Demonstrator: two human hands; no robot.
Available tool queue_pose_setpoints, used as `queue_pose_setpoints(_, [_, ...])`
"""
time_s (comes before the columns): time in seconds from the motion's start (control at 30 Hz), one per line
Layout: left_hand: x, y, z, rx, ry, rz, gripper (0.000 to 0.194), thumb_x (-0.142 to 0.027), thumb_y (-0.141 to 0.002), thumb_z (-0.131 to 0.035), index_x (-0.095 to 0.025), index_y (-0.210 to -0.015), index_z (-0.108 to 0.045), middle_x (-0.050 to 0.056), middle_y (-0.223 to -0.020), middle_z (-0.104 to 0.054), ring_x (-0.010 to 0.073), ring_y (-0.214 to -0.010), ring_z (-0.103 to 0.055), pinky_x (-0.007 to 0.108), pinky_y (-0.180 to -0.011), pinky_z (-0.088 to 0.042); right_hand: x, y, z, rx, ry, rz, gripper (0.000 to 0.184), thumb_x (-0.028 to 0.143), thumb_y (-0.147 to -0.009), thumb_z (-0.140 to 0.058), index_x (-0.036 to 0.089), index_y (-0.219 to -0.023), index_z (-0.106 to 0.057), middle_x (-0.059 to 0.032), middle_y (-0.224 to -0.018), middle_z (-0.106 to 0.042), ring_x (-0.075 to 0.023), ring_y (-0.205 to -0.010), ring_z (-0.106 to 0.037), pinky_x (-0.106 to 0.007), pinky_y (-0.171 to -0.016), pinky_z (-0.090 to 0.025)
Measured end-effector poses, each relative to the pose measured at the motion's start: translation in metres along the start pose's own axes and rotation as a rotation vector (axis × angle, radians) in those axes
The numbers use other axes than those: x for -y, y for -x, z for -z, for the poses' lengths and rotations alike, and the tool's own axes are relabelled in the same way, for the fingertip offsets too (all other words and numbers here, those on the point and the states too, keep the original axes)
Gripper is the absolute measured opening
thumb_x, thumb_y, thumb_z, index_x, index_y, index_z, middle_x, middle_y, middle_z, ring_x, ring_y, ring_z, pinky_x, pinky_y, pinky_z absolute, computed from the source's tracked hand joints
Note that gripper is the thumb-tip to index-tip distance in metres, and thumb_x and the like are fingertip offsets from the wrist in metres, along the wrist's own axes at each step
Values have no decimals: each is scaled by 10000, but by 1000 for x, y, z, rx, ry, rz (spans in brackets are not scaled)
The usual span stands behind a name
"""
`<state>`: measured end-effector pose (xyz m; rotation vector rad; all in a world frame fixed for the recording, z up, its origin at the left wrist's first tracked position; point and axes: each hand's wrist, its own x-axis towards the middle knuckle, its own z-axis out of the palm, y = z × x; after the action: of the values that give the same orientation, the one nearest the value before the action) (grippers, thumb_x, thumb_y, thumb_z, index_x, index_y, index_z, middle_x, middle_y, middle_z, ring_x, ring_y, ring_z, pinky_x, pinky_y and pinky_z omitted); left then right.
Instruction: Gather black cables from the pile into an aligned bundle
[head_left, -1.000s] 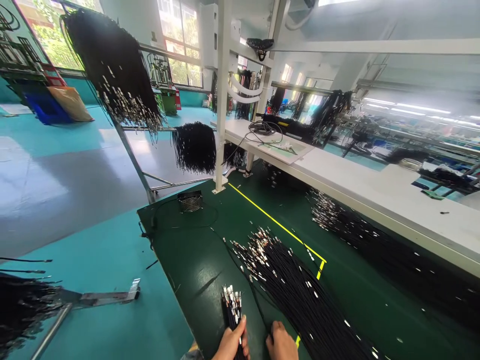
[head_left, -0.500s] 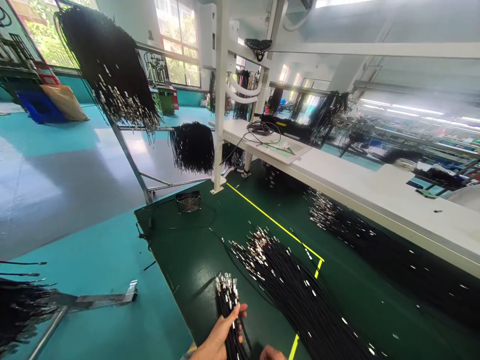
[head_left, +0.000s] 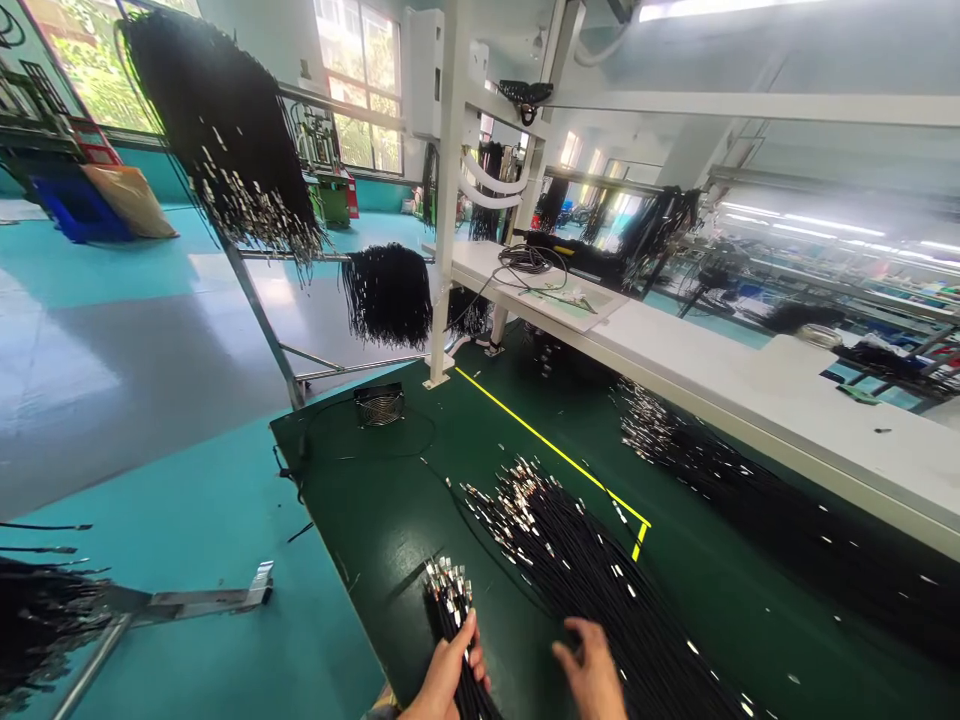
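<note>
My left hand grips a small bundle of black cables with metal terminals at their far ends, held over the dark green table. Beside it, my right hand hovers with fingers apart, holding nothing, at the near edge of a large pile of black cables spread across the table. The pile's metal tips point away from me.
A second cable pile lies along the white bench on the right. A small fan sits at the table's far corner by a white post. Cable bundles hang on a rack at left over the teal floor.
My right hand has come back up into view and opened beside the big pile. My left hand has shifted the small bundle slightly left and forward.
</note>
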<state>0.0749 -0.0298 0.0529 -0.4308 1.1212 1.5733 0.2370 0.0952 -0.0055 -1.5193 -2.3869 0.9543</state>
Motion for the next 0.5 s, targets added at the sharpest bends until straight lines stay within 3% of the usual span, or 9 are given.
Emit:
queue_pose_setpoints(0.07, [1, 0, 0, 3, -5, 0, 392, -508, -547, -634, -176, -628, -441, -95, -397, -363, 54, -367, -352, 219, -434, -350, -16, -14, 19, -187, 236, -28, 339, 320, -727, -381, 134, -994, -476, -150, -983, -518, -259, -927, -490, -369, -787, -407])
queue_pose_setpoints(0.17, [0, -2, 1, 7, -9, -3, 386, -483, -532, -658, -171, -628, -452, -93, -402, -369, 52, -375, -361, 218, -449, -360, -30, -21, 34, -158, 367, -10, 260, 287, -772, -299, 163, -889, -495, -118, -868, -528, -240, -841, -508, -366, -741, -414])
queue_pose_setpoints(0.33, [1, -6, 0, -13, -18, 9, 391, -500, -531, -649, -169, -618, -458, -91, -395, -371, 53, -363, -365, 214, -442, -358, -38, -2, 30, -62, 142, -3, 243, 336, -762, -334, 196, -763, -533, -88, -821, -574, -222, -831, -513, -363, -792, -389])
queue_pose_setpoints(0.5, [-1, -9, -7, -28, -24, 3, 390, -487, -518, -663, -170, -642, -471, -88, -405, -393, 61, -365, -392, 211, -431, -358, -42, 16, 16, -180, -226, -149, 284, 413, -655, -457, 163, -748, -554, -103, -785, -609, -232, -786, -556, -361, -783, -403])
